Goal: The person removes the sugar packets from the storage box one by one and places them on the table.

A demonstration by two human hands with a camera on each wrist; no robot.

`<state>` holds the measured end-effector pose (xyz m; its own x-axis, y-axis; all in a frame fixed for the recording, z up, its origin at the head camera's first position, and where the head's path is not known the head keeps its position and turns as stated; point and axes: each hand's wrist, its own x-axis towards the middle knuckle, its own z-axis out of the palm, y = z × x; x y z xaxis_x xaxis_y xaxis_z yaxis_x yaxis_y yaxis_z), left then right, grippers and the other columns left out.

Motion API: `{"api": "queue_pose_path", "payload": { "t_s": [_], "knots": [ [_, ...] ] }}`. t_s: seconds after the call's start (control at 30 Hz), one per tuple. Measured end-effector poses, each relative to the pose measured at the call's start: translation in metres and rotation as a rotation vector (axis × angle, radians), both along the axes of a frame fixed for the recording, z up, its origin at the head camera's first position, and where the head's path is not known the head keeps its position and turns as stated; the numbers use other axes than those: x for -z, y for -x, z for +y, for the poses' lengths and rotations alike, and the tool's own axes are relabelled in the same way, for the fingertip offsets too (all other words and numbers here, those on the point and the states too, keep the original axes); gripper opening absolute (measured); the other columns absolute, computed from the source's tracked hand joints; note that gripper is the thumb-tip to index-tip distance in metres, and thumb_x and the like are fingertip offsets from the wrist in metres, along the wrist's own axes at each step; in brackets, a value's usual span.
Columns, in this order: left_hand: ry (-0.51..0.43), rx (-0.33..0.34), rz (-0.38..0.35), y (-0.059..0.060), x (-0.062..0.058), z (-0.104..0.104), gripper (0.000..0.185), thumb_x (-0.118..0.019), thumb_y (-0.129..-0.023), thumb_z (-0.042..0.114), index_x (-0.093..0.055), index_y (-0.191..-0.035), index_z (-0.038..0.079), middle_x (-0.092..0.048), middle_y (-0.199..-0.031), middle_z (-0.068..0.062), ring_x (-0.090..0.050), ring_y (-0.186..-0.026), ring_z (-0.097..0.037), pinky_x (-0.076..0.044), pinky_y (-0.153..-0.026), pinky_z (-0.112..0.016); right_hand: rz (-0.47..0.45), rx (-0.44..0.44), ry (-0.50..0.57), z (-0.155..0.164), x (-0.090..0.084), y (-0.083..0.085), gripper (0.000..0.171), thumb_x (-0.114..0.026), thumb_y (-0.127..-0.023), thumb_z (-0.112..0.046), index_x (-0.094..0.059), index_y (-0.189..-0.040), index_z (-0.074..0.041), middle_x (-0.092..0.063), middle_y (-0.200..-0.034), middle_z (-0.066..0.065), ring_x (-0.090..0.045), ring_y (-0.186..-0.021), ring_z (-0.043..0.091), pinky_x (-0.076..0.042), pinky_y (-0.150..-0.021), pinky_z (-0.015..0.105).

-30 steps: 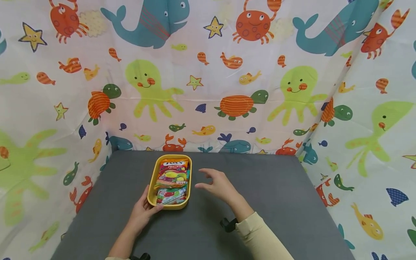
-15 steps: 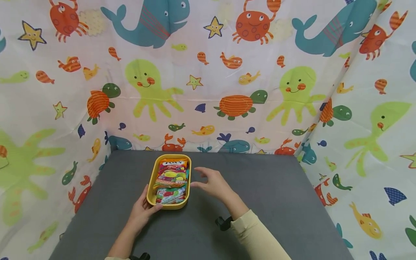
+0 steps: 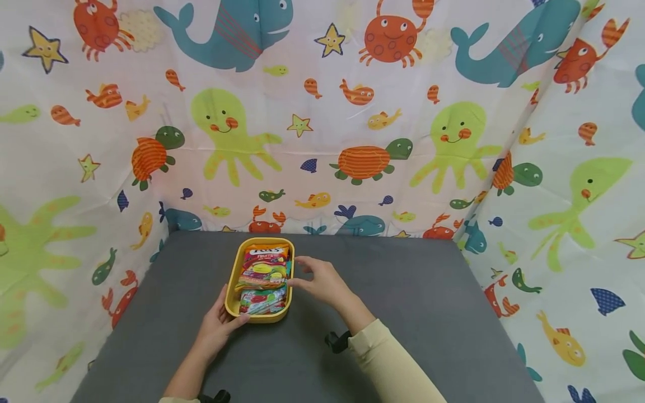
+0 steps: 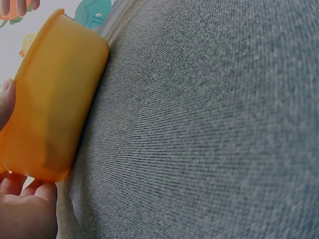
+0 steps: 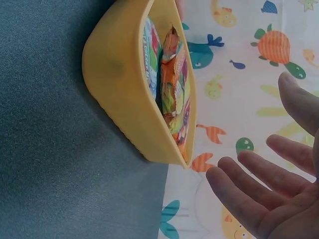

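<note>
A curtain (image 3: pixel 322 112) printed with whales, crabs and octopuses hangs behind and beside a grey table (image 3: pixel 403 291). Towards its far left stands a yellow tray (image 3: pixel 233 280) packed with colourful sweet packets (image 3: pixel 263 274). The left hand (image 3: pixel 216 327) grips the tray's near left corner, thumb on the rim. The right hand (image 3: pixel 322 281) hovers just beside the tray's right edge, fingers relaxed and spread, holding nothing.

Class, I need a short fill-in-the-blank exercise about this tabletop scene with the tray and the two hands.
1. The candy packets lie inside a ____ tray.
2. The ____ hand holds the tray's near corner.
3. The tray stands on a ____ table.
4. The right hand has its fingers ____.

Missing words: yellow; left; grey; open
</note>
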<state>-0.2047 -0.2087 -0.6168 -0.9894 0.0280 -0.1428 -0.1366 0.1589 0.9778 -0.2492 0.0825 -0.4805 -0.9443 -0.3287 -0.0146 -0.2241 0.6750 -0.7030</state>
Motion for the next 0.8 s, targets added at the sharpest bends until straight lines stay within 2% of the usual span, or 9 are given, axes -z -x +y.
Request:
{"api": "queue_pose_path", "payload": {
  "t_s": [0.2,0.43,0.53,0.63,0.7,0.8],
  "knots": [
    [-0.001,-0.010,0.019,0.000,0.001,0.002,0.105,-0.079,-0.089,0.032,-0.006,-0.164,0.027,-0.015,-0.170,-0.006,-0.025,-0.153,-0.028,-0.032,-0.114,-0.029,-0.033,0.000,0.009,-0.004,0.000,0.003,0.067,-0.076,-0.089,-0.047,-0.055,-0.145,-0.017,-0.062,-0.139,0.011,-0.061,-0.124,0.029,-0.057,-0.096,0.048],
    [-0.023,-0.018,0.015,-0.003,-0.002,0.005,0.105,-0.078,-0.090,0.026,-0.005,-0.164,0.024,-0.014,-0.169,-0.009,-0.024,-0.153,-0.030,-0.036,-0.102,-0.007,-0.026,-0.027,0.015,-0.010,0.002,0.006,0.069,-0.074,-0.088,-0.050,-0.056,-0.145,-0.015,-0.062,-0.138,0.011,-0.062,-0.122,0.027,-0.057,-0.095,0.046],
    [-0.013,-0.022,0.000,-0.003,-0.004,0.006,0.104,-0.078,-0.090,0.027,-0.005,-0.164,0.025,-0.014,-0.170,-0.009,-0.024,-0.153,-0.030,-0.038,-0.109,-0.018,-0.013,-0.035,0.007,-0.012,0.003,0.008,0.069,-0.073,-0.089,-0.052,-0.056,-0.145,-0.016,-0.063,-0.137,0.009,-0.062,-0.120,0.025,-0.058,-0.094,0.045],
    [-0.002,-0.017,-0.010,-0.002,-0.005,0.007,0.103,-0.077,-0.091,0.029,-0.005,-0.164,0.025,-0.014,-0.170,-0.009,-0.024,-0.153,-0.031,-0.034,-0.115,-0.034,-0.019,-0.033,0.011,-0.013,0.005,0.009,0.070,-0.073,-0.088,-0.052,-0.055,-0.145,-0.016,-0.063,-0.137,0.011,-0.062,-0.119,0.025,-0.058,-0.092,0.044],
    [-0.003,-0.016,-0.010,-0.002,-0.006,0.006,0.103,-0.077,-0.091,0.029,-0.005,-0.164,0.024,-0.014,-0.170,-0.010,-0.024,-0.153,-0.031,-0.033,-0.116,-0.037,-0.028,-0.033,0.016,-0.014,0.005,0.010,0.069,-0.074,-0.089,-0.051,-0.055,-0.145,-0.015,-0.062,-0.138,0.012,-0.062,-0.120,0.027,-0.058,-0.093,0.045],
    [-0.011,-0.022,-0.005,-0.003,-0.006,0.005,0.103,-0.077,-0.091,0.027,-0.006,-0.164,0.024,-0.015,-0.169,-0.010,-0.024,-0.153,-0.031,-0.033,-0.114,-0.034,-0.040,-0.040,0.017,-0.018,0.006,0.012,0.070,-0.074,-0.089,-0.051,-0.055,-0.145,-0.015,-0.061,-0.140,0.013,-0.062,-0.122,0.028,-0.057,-0.095,0.046]
  ]
}}
